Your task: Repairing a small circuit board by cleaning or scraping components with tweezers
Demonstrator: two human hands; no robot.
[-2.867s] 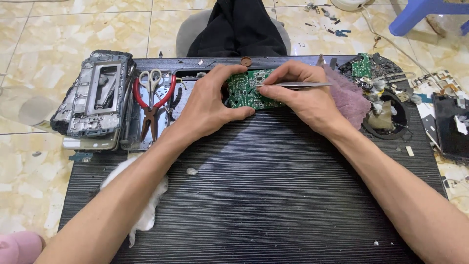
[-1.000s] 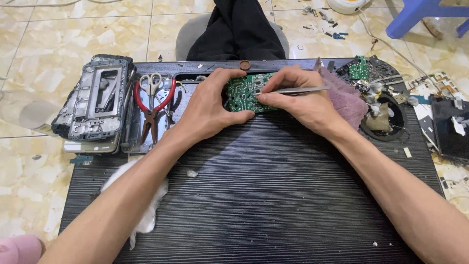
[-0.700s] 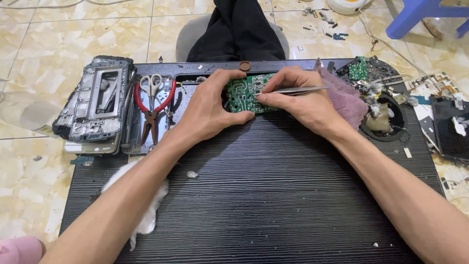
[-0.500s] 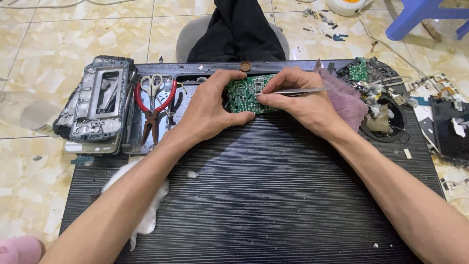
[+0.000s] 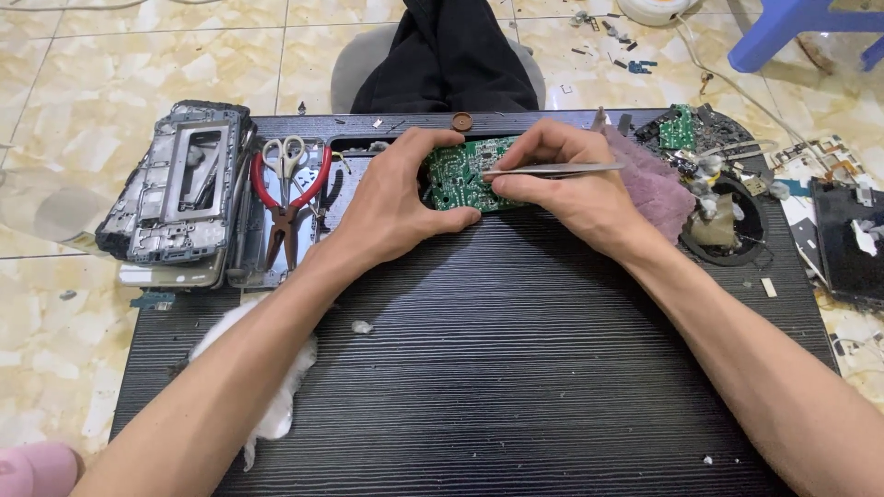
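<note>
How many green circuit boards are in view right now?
2: one green circuit board gripped between left hand and right hand; a smaller green board in the far-right clutter. More may be buried there.

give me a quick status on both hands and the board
Left hand gripping green circuit board, propped up on black mat. Right hand holding tweezers, tips on the board. Nothing in the way; pliers and scissors lie left.

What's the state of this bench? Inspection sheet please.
Surface: black ribbed board on tiled floor.
Job's things: green circuit board gripped by left hand; right hand holds tweezers on it.
Clutter: red-handled pliers, scissors, metal frame, white wadding, purple cloth.
Grippers: fingers of both hands closed on their things.
Cables: loose wires on floor, right.
Surroundings: blue stool, scattered parts.
</note>
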